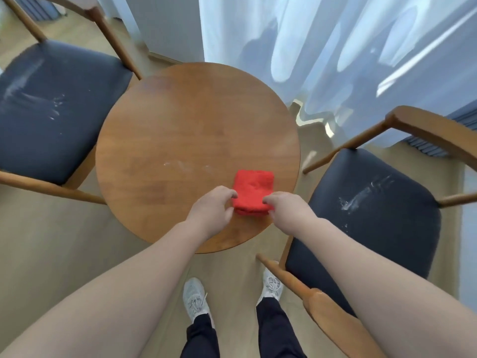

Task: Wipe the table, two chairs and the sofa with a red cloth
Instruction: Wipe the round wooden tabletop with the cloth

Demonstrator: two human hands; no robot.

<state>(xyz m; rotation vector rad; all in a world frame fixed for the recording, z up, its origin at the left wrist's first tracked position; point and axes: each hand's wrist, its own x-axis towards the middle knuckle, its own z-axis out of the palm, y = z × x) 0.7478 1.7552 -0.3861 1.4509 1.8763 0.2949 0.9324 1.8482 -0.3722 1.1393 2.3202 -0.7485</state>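
Head view: red cloth (253,192) lies folded on the lower right of the round table (180,120), long axis left-right. Left hand (211,210) and right hand (286,208) flank its near edge, equally close, fingers curled and pinching a corner each. White smudges (180,165) lie just up-left of the cloth.

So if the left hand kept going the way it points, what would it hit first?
The folded red cloth; fingertips of the left hand seem to touch its near-left edge.
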